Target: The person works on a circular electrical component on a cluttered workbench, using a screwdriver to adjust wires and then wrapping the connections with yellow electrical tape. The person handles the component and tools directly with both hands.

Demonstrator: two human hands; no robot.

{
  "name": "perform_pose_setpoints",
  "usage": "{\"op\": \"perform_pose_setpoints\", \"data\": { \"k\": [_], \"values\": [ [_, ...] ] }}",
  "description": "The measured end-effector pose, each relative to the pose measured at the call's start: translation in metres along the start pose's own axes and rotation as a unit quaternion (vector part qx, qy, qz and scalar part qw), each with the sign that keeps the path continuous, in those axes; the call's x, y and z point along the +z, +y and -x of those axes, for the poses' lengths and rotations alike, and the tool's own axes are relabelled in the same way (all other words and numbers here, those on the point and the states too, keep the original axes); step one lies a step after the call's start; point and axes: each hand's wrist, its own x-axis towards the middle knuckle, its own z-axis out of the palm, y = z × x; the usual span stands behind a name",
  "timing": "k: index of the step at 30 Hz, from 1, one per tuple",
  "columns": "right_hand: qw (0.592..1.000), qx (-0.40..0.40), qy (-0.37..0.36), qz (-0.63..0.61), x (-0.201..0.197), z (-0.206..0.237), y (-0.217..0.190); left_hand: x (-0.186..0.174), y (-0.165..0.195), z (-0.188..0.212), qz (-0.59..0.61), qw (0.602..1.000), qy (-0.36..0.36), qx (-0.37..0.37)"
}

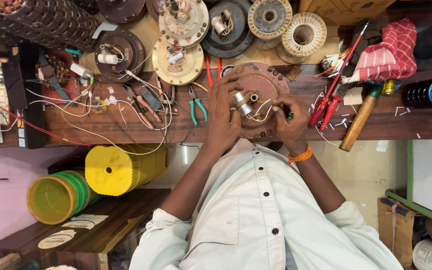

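Note:
A brown round fan motor disc (263,82) lies on the wooden bench (126,127) in front of me. My left hand (222,111) rests on its left side, fingers closed around a small silver cylinder (242,106) near the hub. My right hand (291,119), with an orange thread band at the wrist, sits on the disc's lower right. It pinches thin yellow and white wires (262,111) that run from the cylinder. A small dark tool tip shows between its fingers.
Green-handled pliers (197,107), red-handled pliers (210,70), red screwdrivers (326,105) and a wooden-handled hammer (358,120) lie around the disc. Other motor discs (177,60) and wire spools (303,35) crowd the back. A red checked cloth (391,52) lies right, yellow spools (121,167) below left.

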Motion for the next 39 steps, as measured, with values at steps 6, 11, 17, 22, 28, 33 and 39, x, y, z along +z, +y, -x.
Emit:
{"op": "perform_pose_setpoints", "data": {
  "k": [6,11,17,22,28,33,39],
  "values": [
    [0.921,0.257,0.123,-0.267,-0.014,-0.007,0.009,0.012,0.001,-0.005,-0.061,0.998,-0.013,-0.008],
    [0.709,0.513,0.137,-0.465,-0.046,-0.004,0.054,0.033,0.005,-0.009,-0.138,0.987,-0.051,-0.059],
    [0.760,0.507,-0.057,-0.402,-0.041,0.060,0.108,0.046,0.019,-0.017,-0.202,0.975,-0.058,-0.068],
    [0.827,0.478,0.019,-0.296,-0.053,0.067,0.125,0.057,0.029,-0.016,-0.248,0.965,-0.068,-0.055],
    [0.823,0.472,0.073,-0.308,-0.081,0.057,0.115,0.065,0.023,-0.003,-0.225,0.970,-0.076,-0.047],
    [0.809,0.416,0.043,-0.413,-0.088,0.049,0.093,0.040,0.000,-0.018,-0.060,0.978,-0.168,-0.104],
    [0.853,0.366,-0.009,-0.372,-0.086,0.030,0.056,0.045,0.012,-0.020,-0.182,0.964,-0.195,-0.010]
  ]
}}
